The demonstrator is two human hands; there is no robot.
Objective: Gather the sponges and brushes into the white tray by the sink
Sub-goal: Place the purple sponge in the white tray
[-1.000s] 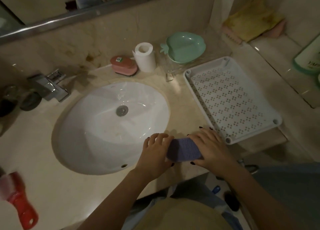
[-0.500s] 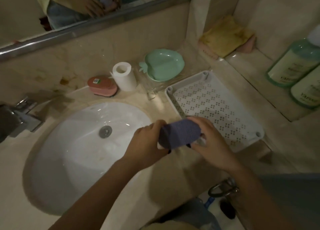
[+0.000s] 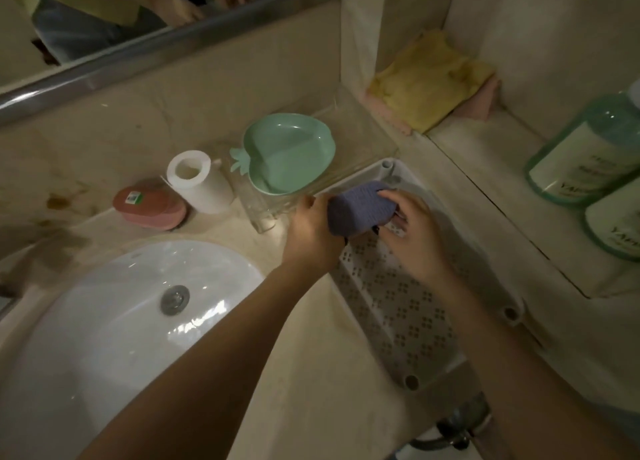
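Landmark: the white tray [image 3: 408, 307], perforated, lying lengthwise on the surface [image 3: 311, 373] just right of the sink [image 3: 104, 321]; every place below is given from it.
Near end of the tray: bare, nothing on the holes; its two corner sockets show open.
Left hand [image 3: 311, 234]: over the tray's left rim, toward the far end; its fingers are wrapped under and around the left end of the purple sponge [image 3: 360, 208], so their tips are hidden.
Right hand [image 3: 415, 237]: over the tray's far half; its fingers [image 3: 391, 196] curl over the sponge's right end, pinching it against the thumb.
Why two hands: my guess is that the sponge is soft and bends, so holding both ends keeps it straight while it is lined up with the far rim.
Purple sponge: held between both hands above the tray's far left corner; whether it touches the tray floor I cannot tell.
Step, as I judge it: setting the sponge down at the far end, which would leave the near part free for other pieces.
Behind the tray's far rim: a green leaf-shaped dish [image 3: 287, 154] resting in a clear glass container [image 3: 270, 213].
Left of that: a white paper roll [image 3: 201, 182], upright, then a pink brush [image 3: 149, 206] beside it, well apart from the tray and not yet gathered.
Far right of the tray: yellow cloth [image 3: 429, 78] folded on a raised ledge.
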